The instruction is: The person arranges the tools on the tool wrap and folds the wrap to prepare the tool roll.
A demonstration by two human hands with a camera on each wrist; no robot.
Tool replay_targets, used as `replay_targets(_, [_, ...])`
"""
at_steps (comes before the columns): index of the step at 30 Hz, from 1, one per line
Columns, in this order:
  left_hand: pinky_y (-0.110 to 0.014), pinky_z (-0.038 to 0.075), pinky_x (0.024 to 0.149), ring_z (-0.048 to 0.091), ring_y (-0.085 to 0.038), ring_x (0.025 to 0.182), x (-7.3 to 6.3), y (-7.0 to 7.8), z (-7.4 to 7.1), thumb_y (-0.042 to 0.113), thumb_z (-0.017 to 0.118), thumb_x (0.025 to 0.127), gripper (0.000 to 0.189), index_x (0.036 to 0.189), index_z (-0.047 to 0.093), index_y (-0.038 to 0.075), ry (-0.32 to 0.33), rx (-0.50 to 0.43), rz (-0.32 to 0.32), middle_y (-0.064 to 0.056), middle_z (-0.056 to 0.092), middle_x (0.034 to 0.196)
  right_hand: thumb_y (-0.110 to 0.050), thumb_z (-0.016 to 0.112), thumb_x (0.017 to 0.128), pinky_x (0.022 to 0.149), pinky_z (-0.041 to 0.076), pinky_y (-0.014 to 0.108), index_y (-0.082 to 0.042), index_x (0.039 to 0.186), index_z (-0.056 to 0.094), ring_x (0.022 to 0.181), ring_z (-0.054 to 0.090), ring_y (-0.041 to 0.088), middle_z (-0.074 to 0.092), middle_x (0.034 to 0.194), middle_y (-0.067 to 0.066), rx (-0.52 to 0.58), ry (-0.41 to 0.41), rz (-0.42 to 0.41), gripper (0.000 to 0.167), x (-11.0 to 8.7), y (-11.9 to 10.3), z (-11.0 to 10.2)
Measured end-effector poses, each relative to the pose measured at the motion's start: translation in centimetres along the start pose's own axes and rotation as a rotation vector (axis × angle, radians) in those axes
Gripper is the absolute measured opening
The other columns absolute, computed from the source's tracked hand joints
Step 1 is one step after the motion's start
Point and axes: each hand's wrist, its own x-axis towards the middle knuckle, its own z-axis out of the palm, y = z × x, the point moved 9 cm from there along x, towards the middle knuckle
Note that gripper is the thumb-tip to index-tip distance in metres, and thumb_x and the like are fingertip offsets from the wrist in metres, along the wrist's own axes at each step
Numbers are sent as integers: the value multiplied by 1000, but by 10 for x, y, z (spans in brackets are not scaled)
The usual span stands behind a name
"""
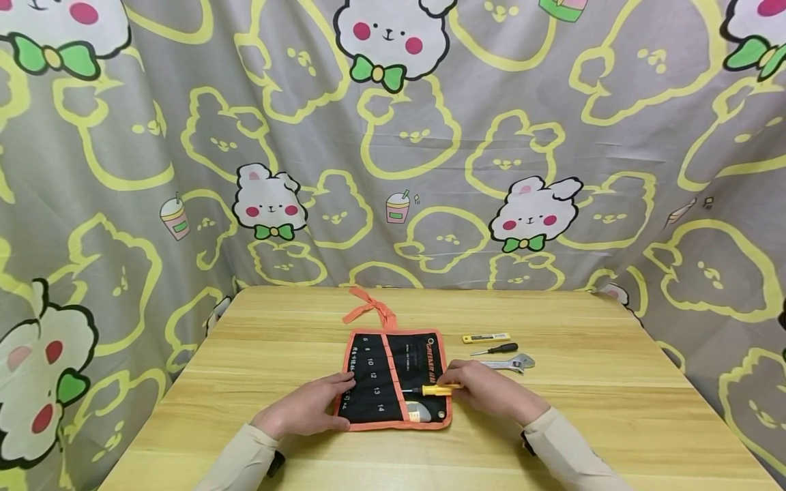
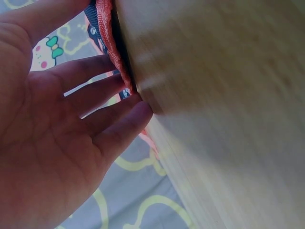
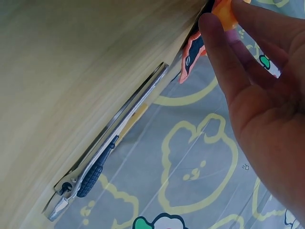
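Note:
A black tool roll (image 1: 368, 372) with orange trim lies spread on the table, its pockets numbered 6 to 14. My left hand (image 1: 311, 407) rests at its left edge, the fingers fairly straight and touching the orange trim (image 2: 108, 36). With my right hand (image 1: 491, 390) I pinch the yellow handle of a screwdriver (image 1: 437, 390) over the roll's right half. Its shaft points left, the tip right at the orange pocket edge. Below it, a grey and yellow tool (image 1: 417, 412) shows partly out of a pocket. The right wrist view shows the handle (image 3: 226, 13) between thumb and fingers.
Right of the roll lie a yellow box (image 1: 486, 337), a black-handled screwdriver (image 1: 495, 349) and a silver adjustable wrench (image 1: 512, 363), close beside my right hand. Orange ties (image 1: 374, 310) stretch out behind the roll. A patterned curtain (image 1: 393, 150) hangs beyond the wooden table (image 1: 258, 334).

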Motion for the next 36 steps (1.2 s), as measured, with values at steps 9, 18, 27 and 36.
replay_targets(9, [-56,40,116,43,-36,145,0,1,1,42,78,90,76,148,53,2,-5,-3,-1,-13,43,160,-1,76,90,75,58,25,-9,115,75,90,65,8,70,105,1,33,-16,24,26,-7,9,-6])
replay_targets(18, [-55,39,116,42,-36,146,0,0,0,42,78,90,76,148,52,1,-5,-3,1,-12,42,160,1,71,93,72,56,24,-7,110,75,81,60,2,70,91,-4,67,-34,58,20,-10,18,-15])
replay_targets(27, [-56,39,116,43,-38,145,0,0,-1,41,80,88,78,147,52,-1,5,-10,-2,-15,44,159,-1,71,94,74,57,25,-12,108,76,85,62,-2,75,97,-4,66,-38,41,18,-9,19,-11])
replay_targets(36, [-56,38,117,43,-38,145,1,0,-2,39,82,87,79,147,52,-2,7,-12,-5,-17,45,158,1,71,93,76,58,25,-13,104,77,88,65,2,75,100,-4,28,-19,16,18,-8,15,-9])
